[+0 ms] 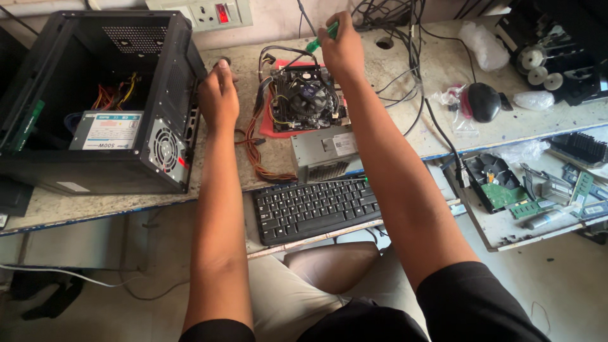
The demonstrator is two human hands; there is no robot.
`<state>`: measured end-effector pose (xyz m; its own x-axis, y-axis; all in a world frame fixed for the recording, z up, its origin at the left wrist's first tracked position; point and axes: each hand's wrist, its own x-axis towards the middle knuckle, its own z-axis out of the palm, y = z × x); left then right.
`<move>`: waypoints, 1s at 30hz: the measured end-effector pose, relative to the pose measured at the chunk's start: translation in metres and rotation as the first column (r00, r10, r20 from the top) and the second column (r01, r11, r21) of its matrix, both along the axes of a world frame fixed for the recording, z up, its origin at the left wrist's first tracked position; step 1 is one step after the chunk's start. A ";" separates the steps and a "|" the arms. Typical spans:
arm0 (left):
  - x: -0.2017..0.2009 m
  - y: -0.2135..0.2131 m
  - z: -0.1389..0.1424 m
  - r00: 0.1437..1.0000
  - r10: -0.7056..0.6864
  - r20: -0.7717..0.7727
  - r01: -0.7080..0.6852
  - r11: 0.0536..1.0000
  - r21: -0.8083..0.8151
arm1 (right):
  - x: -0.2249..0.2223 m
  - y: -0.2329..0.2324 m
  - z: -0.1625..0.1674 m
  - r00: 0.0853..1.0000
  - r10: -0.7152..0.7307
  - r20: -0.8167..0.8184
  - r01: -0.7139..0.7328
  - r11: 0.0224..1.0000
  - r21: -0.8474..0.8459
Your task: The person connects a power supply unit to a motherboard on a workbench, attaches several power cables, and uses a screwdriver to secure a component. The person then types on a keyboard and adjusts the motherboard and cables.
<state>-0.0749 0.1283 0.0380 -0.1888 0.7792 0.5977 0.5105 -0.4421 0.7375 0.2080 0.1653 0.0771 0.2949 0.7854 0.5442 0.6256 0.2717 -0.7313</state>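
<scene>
My right hand (pixel 342 45) is closed around a green-handled screwdriver (pixel 322 37), held above the far edge of a motherboard (pixel 308 96) that carries a round cooler fan and lies on a red sheet on the workbench. My left hand (pixel 218 95) rests palm down on the bench between the motherboard and an open black computer case (pixel 95 95), its fingers loosely bent near a small dark object. A bundle of orange and black cables (pixel 256 149) runs from beside the motherboard toward a grey power supply box (pixel 326 155).
A black keyboard (pixel 316 209) sits on a pull-out shelf at the bench front. A black mouse (pixel 484 101), plastic bags and loose cables lie to the right. A drawer (pixel 513 234) holds circuit boards and parts. A wall socket (pixel 209 14) is behind.
</scene>
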 end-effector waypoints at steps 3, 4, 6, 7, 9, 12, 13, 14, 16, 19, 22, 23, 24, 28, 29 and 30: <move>0.000 0.000 0.001 1.000 0.001 -0.015 -0.001 1.000 0.025 | -0.001 -0.003 0.003 1.000 -0.005 -0.016 0.005 1.000 -0.019; 0.000 -0.001 0.001 1.000 0.003 -0.024 -0.002 0.999 0.048 | -0.001 -0.004 0.004 1.000 -0.005 -0.017 0.005 1.000 -0.021; 0.001 -0.002 0.003 1.000 0.006 -0.020 -0.006 1.000 0.031 | -0.002 -0.005 0.006 1.000 0.003 -0.021 -0.003 1.000 -0.018; 0.001 -0.003 0.003 1.000 0.008 -0.019 -0.007 1.000 0.022 | -0.002 -0.005 0.006 1.000 0.011 -0.024 -0.012 1.000 -0.014; 0.002 -0.005 0.005 1.000 0.009 -0.014 -0.009 1.000 -0.016 | -0.003 -0.005 0.007 1.000 0.015 -0.018 -0.015 1.000 -0.019; 0.002 -0.007 0.006 1.000 0.006 -0.012 -0.007 0.999 -0.032 | -0.004 -0.006 0.008 1.000 -0.002 -0.001 0.002 0.999 -0.046; 0.002 -0.007 0.006 1.000 0.005 -0.012 -0.006 1.000 -0.030 | -0.004 -0.006 0.008 1.000 -0.011 0.000 0.011 0.999 -0.050; 0.002 -0.008 0.006 1.000 0.008 -0.015 -0.009 1.000 -0.021 | -0.004 -0.007 0.009 1.000 -0.018 0.002 0.018 0.998 -0.056; 0.002 -0.007 0.006 1.000 0.016 -0.020 -0.016 1.000 -0.003 | -0.004 -0.008 0.009 1.000 -0.021 -0.009 0.020 0.998 -0.052; 0.001 -0.006 0.007 1.000 0.006 -0.026 -0.005 1.000 0.023 | -0.004 -0.010 0.010 1.000 -0.017 -0.025 0.016 0.998 -0.056; 0.002 -0.006 0.008 0.999 0.003 -0.039 -0.002 1.000 0.028 | -0.004 -0.009 0.010 1.000 0.003 -0.030 -0.005 0.999 -0.045; 0.002 -0.006 0.008 0.999 0.012 -0.039 -0.011 1.000 0.024 | -0.004 -0.008 0.009 0.999 0.013 -0.031 -0.014 0.999 -0.039; 0.002 -0.007 0.009 0.999 0.020 -0.039 -0.019 1.000 0.020 | -0.005 -0.007 0.008 1.000 0.003 -0.014 -0.004 0.999 -0.032; 0.002 -0.009 0.009 1.000 0.006 -0.025 -0.006 1.000 0.013 | -0.004 -0.003 0.005 1.000 -0.012 -0.009 0.011 0.999 -0.032; 0.003 -0.009 0.009 1.000 0.003 -0.024 -0.003 1.000 0.021 | -0.003 -0.003 0.005 1.000 -0.009 -0.024 0.008 0.999 -0.038; 0.002 -0.009 0.009 1.000 0.000 -0.022 0.001 1.000 0.030 | -0.003 -0.002 0.004 1.000 -0.008 -0.022 0.008 1.000 -0.029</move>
